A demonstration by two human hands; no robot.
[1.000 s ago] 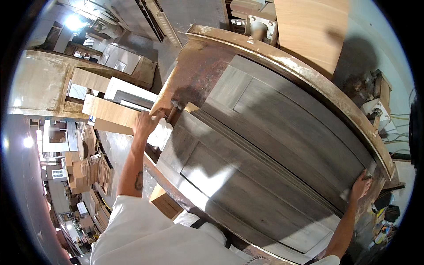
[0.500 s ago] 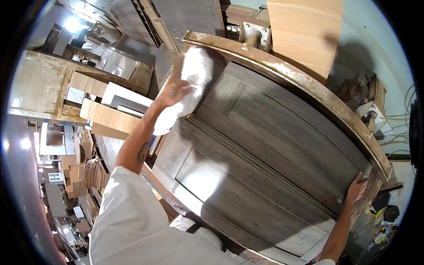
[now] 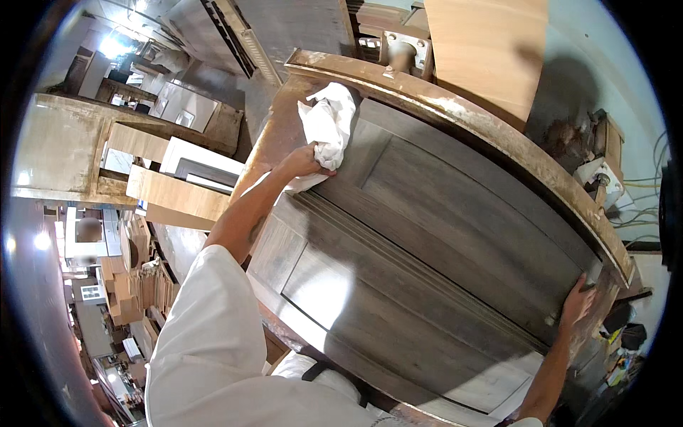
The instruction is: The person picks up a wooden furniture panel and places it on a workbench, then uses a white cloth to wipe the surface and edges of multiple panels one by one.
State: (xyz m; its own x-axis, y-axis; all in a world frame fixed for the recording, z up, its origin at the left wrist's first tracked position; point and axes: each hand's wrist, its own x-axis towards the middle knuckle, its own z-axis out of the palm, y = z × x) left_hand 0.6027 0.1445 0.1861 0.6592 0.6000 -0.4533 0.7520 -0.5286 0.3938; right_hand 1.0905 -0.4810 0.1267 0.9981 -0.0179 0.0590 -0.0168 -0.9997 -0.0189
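Observation:
Two dark grey-brown wooden cabinet doors lie flat, side by side: a far door (image 3: 455, 196) and a near door (image 3: 370, 306), both with recessed panels. My left hand (image 3: 307, 164) is closed around a crumpled white cloth (image 3: 329, 124) at the far door's left end. Part of the cloth hangs below the hand, and the rest bunches up above it. At the far door's right end, my right hand (image 3: 578, 304) grips the corner, fingers along the outer edge; some fingertips are hard to make out.
The doors rest on a worn brown worktable with a raised, scuffed back rail (image 3: 455, 107). Behind it lean a light wood board (image 3: 487, 53) and a metal bracket (image 3: 405, 53). Boards and a white-framed panel (image 3: 203, 167) stick out at left. Cables (image 3: 644, 213) hang at right.
My left hand has moved right and slightly down with the cloth, onto the far door's left end. The cloth has bunched up more. My right hand stays at its corner.

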